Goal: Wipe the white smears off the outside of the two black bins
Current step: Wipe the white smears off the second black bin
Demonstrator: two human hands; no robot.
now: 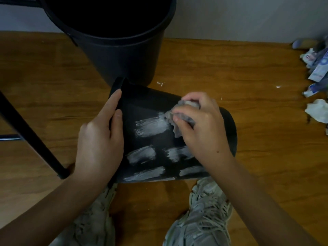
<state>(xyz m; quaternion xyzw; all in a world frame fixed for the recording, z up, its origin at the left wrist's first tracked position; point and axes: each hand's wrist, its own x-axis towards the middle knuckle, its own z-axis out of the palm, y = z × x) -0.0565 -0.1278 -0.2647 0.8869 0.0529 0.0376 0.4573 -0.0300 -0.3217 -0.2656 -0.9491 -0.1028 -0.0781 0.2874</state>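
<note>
- On the wooden floor (195,64), just in front of the upright bin (120,55): the tipped bin (156,103), laid on its side with rim to the left and base to the right, presumably so that the smeared wall faces up within easy reach.
- Across the upturned wall of the tipped bin: several white smears (150,127), one broad patch high up and four more streaks lower, toward the near edge; all still plain to see, so little of the wiping judged done here.
- At the rim of the tipped bin: left hand (99,141), fingers curled round the lip and thumb alongside, clamped there most likely to stop the round body rolling under the rubbing.
- At the right end of the top smear: right hand (197,119), closed on a bunched grey cloth (179,118), pressing it flat against the wall; placed at the patch's edge, apparently to work along it.
- Behind the tipped bin: the upright bin, standing against the wall, its visible side dark with no smear to be made out; far side hidden, so cannot tell whether clean.
- Left of the tipped bin: a slanting black furniture leg (30,135).
- Right of the tipped bin, well apart: crumpled paper and wrappers (317,71), with a few white specks on the boards between.
- Near side of the tipped bin: two pale shoes (204,215), toes just beside it.
</note>
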